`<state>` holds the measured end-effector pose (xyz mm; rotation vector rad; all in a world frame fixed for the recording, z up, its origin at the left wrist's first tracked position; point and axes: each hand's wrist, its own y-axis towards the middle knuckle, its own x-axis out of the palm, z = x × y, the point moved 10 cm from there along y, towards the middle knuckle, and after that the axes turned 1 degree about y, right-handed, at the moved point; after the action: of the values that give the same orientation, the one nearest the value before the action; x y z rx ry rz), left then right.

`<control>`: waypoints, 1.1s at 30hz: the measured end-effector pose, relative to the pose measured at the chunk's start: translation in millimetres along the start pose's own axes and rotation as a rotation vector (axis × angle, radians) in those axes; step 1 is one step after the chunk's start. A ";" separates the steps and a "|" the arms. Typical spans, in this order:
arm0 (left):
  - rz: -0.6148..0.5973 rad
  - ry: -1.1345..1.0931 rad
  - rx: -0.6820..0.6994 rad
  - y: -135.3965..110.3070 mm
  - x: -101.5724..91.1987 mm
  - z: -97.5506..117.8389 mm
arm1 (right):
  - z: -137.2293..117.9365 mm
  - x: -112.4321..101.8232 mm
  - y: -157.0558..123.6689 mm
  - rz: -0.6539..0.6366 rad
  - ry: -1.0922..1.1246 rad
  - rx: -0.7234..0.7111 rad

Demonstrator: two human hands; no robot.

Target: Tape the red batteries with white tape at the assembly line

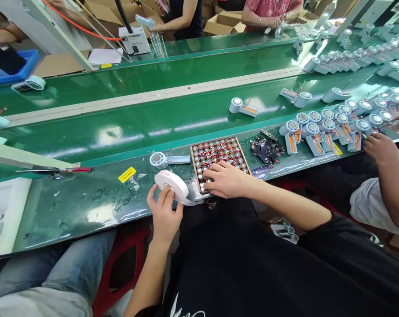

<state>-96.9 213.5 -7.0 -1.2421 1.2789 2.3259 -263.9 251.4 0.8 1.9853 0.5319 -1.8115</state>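
My left hand [164, 211] grips a large roll of white tape [173, 182], fingers at its core and side. A loose strip trails from the roll toward the box. Right of it stands a shallow cardboard box [193, 165], packed with upright battery cells [215, 152] with red wires. My right hand [227, 179] reaches over the near left corner of this box, thumb and fingers bent around a cell there. The hand hides part of the cells. Behind the roll lies a light-blue handheld fan body [158, 159] with its handle pointing right.
Small black circuit boards [267, 149] lie right of the box. Beyond are many fan bodies [313, 128] and a co-worker's hand [382, 147]. A yellow label [127, 174] and a red-handled screwdriver [80, 169] are at left. Another fan [242, 106] lies on the green belt [136, 112].
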 end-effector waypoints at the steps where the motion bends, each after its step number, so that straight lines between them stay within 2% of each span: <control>1: -0.001 -0.004 0.012 1.3 0.3 2.4 | -1.0 0.3 2.3 -0.018 -0.019 -0.011; 4: -0.001 -0.011 0.035 4.1 0.3 6.7 | -3.1 0.6 8.9 -0.048 -0.050 -0.025; 6: -0.001 -0.012 0.041 5.2 -0.2 7.8 | -6.8 1.2 12.7 -0.068 -0.014 -0.087; 8: -0.003 -0.011 0.044 5.9 -1.5 8.0 | -6.8 -1.0 14.5 -0.074 0.071 -0.152; 11: -0.010 -0.013 0.038 6.4 -5.2 6.8 | 8.1 -16.6 11.9 0.002 0.289 -0.149; 14: -0.027 -0.005 0.041 7.0 -10.1 6.5 | 32.7 -31.3 1.5 0.100 0.597 0.008; 17: -0.087 0.031 0.072 9.6 -10.8 10.8 | 57.3 -40.8 -17.7 0.335 0.970 0.273; 19: -0.130 0.055 0.090 12.9 -10.4 14.5 | 61.8 -41.9 -29.6 0.490 1.209 0.369; 21: -0.142 0.082 0.101 17.6 -12.3 17.9 | 57.9 -43.0 -34.6 0.548 1.330 0.397; 23: -0.136 0.118 0.121 22.7 -14.8 21.6 | 56.3 -50.4 -38.0 0.566 1.277 0.435; 26: -0.136 0.173 0.185 29.2 -15.1 28.6 | 55.2 -72.7 -39.3 0.548 0.987 0.467; 29: -0.140 0.200 0.266 35.5 -12.8 37.6 | 43.0 -89.1 -26.2 0.432 0.649 0.374; 31: -0.143 0.205 0.306 41.4 -12.0 44.5 | 37.2 -88.1 -15.7 0.361 0.529 0.318; 33: -0.152 0.215 0.334 48.5 -12.5 52.0 | 40.4 -81.8 -10.1 0.347 0.524 0.336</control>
<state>-144.8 227.1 45.4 -1.4404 1.5048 1.8215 -310.5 237.6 78.7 2.6031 0.0074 -1.2269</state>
